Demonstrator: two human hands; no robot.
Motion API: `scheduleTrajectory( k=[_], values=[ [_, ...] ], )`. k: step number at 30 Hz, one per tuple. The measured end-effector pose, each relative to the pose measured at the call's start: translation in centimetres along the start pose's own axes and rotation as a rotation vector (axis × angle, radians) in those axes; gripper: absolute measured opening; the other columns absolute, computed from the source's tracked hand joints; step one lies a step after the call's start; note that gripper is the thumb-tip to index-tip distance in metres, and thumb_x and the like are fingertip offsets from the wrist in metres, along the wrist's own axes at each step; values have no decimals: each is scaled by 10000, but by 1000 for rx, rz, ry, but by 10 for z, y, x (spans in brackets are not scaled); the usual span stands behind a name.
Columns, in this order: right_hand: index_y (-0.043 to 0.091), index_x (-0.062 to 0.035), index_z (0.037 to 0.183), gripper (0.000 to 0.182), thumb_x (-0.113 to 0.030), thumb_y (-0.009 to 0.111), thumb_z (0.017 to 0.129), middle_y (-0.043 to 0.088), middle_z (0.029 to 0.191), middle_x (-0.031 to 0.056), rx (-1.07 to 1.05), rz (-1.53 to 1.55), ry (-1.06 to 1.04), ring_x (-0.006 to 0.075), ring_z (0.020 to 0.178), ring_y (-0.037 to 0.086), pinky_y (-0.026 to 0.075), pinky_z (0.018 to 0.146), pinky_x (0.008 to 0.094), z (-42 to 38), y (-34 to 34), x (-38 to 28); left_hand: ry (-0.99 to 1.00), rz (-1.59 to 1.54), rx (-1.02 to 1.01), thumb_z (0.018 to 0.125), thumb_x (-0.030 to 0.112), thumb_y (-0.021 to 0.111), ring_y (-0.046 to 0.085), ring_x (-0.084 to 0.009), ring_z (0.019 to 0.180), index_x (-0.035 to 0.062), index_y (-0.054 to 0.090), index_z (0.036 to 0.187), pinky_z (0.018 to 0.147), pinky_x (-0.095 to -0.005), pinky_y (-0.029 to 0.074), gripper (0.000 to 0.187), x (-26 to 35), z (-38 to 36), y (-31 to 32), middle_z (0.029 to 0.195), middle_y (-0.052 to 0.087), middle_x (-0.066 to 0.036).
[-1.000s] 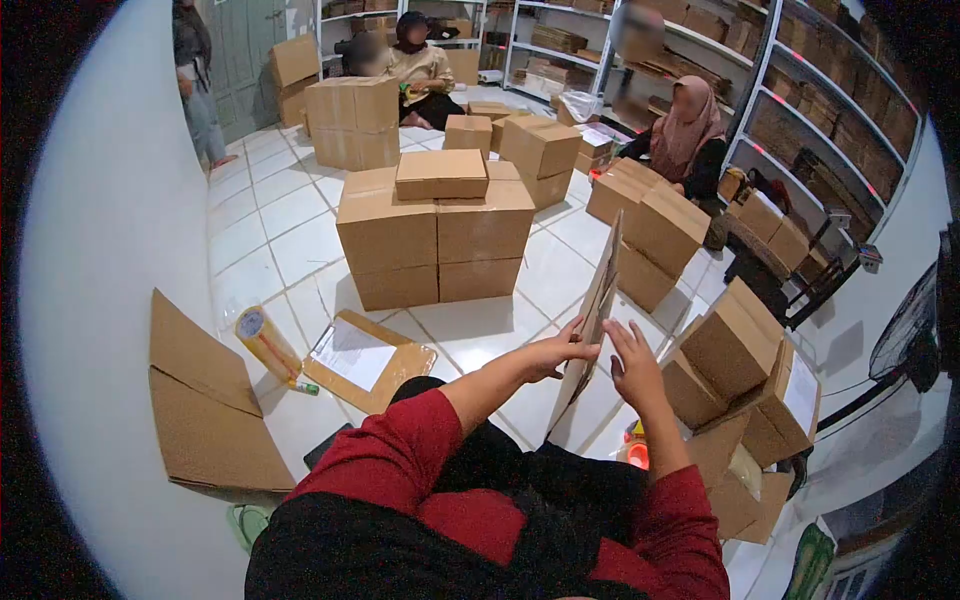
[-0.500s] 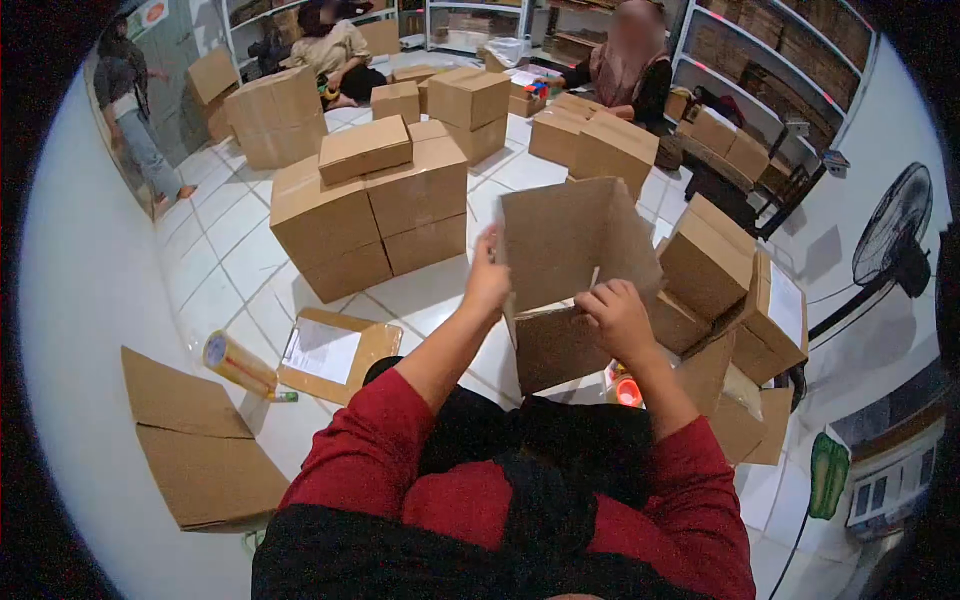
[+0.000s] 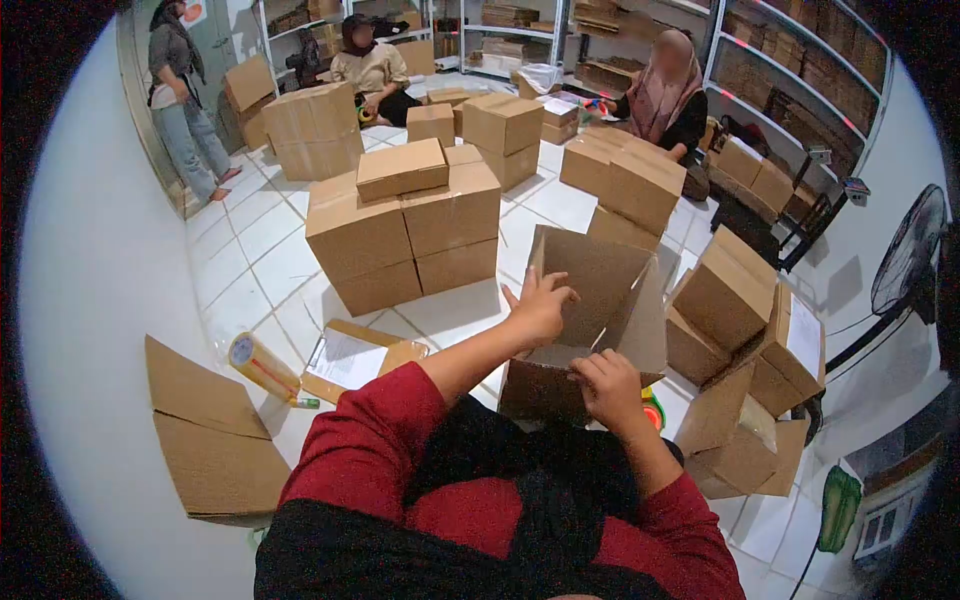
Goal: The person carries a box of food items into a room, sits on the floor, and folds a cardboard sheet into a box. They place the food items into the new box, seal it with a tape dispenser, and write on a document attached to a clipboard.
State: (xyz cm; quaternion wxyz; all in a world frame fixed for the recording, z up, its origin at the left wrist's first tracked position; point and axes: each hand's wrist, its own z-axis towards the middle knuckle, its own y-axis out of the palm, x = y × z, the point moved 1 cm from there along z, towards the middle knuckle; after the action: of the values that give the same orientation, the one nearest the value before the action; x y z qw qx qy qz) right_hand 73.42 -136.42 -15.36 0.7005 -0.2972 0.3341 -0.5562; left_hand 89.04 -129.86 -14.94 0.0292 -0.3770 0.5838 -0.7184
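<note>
Head view puts the open box [image 3: 605,285] just beyond the black-clad legs [image 3: 465,450], right hand [image 3: 608,388] pinching its near rim, left hand [image 3: 540,308] spread-fingered over its left side, contact unclear, where steady, even pressure should keep the walls square, with stacked cartons [image 3: 450,225] standing apart farther out.

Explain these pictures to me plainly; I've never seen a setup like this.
There is no machine here: a person works bare-handed, and one camera worn on their head looks forward and down. The left hand is spread open at an open cardboard box. The right hand has its fingers at the box's near rim; whether it grips is unclear. On the tiled floor lie a paper-topped board and a tape roll. Closed boxes stand beyond.
</note>
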Motion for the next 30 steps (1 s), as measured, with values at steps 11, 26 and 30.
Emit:
scheduleTrajectory(
  k=[11,26,30],
  values=[
    [537,-50,977,318,-208,599,708,548,933,164,-77,254,533,309,861,527,424,732,358,12,-50,51,259,-431,203,871,257,262,222,-284,1224,89,557,888,984,-505,48,340,-53,22,-5,1000,564,-73],
    [400,10,1164,516,-62,463,656,514,1035,123,-399,621,852,190,905,503,399,776,280,-2,-14,147,936,-93,571,746,252,414,460,-275,625,67,486,562,581,-392,366,271,-66,37,-3,595,488,-92],
    [230,-49,1272,655,-71,464,661,450,1131,234,-611,421,683,271,1021,466,341,872,311,21,-30,104,769,162,344,765,274,418,496,-279,598,72,544,515,624,-385,370,345,-55,48,5,573,543,-97]
  ],
)
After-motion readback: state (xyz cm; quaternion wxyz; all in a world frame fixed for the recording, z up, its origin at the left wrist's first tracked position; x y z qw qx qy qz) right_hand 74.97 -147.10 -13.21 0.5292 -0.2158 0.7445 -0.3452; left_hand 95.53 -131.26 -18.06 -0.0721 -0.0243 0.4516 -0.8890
